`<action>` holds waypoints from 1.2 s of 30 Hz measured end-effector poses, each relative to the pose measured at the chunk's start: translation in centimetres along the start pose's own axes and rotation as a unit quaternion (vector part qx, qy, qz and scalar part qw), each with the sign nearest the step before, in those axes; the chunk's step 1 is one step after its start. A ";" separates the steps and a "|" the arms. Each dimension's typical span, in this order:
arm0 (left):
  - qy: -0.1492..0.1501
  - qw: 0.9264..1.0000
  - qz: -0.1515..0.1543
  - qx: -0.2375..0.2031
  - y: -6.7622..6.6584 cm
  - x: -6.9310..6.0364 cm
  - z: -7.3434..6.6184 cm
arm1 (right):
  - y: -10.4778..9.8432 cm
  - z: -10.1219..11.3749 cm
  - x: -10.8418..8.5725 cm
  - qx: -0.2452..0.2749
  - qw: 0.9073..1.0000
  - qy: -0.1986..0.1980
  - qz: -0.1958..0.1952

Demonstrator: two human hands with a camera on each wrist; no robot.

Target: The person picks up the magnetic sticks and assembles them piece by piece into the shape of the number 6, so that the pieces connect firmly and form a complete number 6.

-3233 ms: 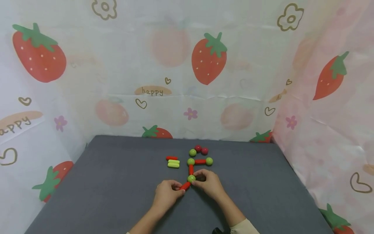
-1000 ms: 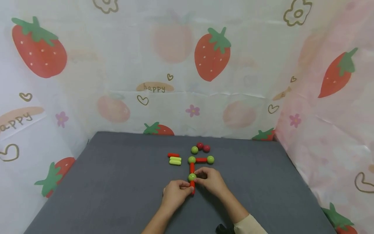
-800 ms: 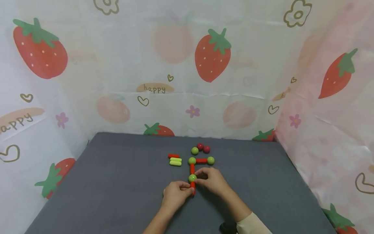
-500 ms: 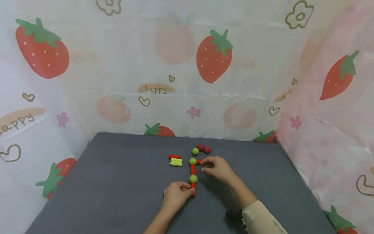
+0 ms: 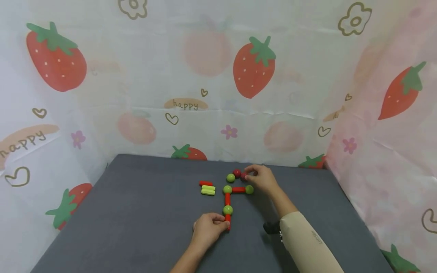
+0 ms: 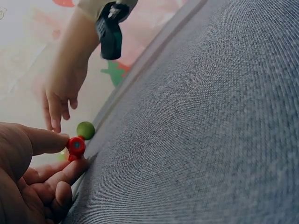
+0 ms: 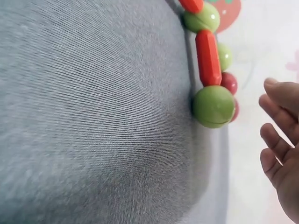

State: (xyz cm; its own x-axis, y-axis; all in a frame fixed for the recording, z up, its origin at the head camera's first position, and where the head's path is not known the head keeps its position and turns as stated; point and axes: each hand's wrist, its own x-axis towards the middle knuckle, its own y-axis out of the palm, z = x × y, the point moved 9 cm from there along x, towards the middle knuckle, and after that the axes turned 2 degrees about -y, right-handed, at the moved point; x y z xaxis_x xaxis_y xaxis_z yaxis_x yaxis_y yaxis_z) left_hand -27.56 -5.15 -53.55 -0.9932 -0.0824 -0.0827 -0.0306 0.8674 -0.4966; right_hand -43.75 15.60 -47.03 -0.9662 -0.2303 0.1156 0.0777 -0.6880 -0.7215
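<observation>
Wide counter (image 5: 143, 212) flanks the chain (image 5: 227, 199) (three green balls (image 5: 227, 189), three red rods (image 5: 238, 190)), far edge (image 5: 160, 158) behind; beyond it I see the right hand (image 5: 263, 179), fingers apart, by two red balls (image 5: 237, 173); the left hand (image 5: 208, 229) pinches its near rod (image 6: 76, 147).

there are four green balls (image 5: 227, 210), four red rods (image 5: 238, 190), two yellow rods (image 5: 208, 192) and apparently two red balls (image 5: 237, 173).

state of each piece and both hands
left hand: grip pinches nearest red rod
right hand: grip open, empty, near red balls
rod-and-ball chain: bent at one corner
spare green ball: off the chain
red balls: off the chain
spare red rod: loose
yellow-green rods: side by side
</observation>
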 end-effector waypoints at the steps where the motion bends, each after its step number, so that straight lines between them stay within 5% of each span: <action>1: -0.002 1.000 0.000 -0.001 0.0 0.0 0.0 | 0.0 -0.4 0.3 0.003 1.000 0.009 -0.002; 18: -0.016 1.000 0.009 -0.017 0.4 -0.1 0.2 | 2.1 -4.1 1.6 0.009 0.998 0.069 0.000; 36: 0.000 1.000 0.009 -0.025 0.1 -0.2 0.0 | 2.0 -3.4 1.8 0.004 0.997 0.072 -0.039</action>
State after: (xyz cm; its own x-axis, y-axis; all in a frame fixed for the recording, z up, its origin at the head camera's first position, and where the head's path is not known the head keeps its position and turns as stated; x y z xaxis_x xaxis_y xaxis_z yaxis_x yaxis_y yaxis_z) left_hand -27.36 -5.08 -53.59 -0.9937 -0.0658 -0.0911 -0.0177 0.8922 -0.4513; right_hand -46.22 16.13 -50.60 -0.9946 -0.0748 0.0713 0.0022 -0.7049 -0.7093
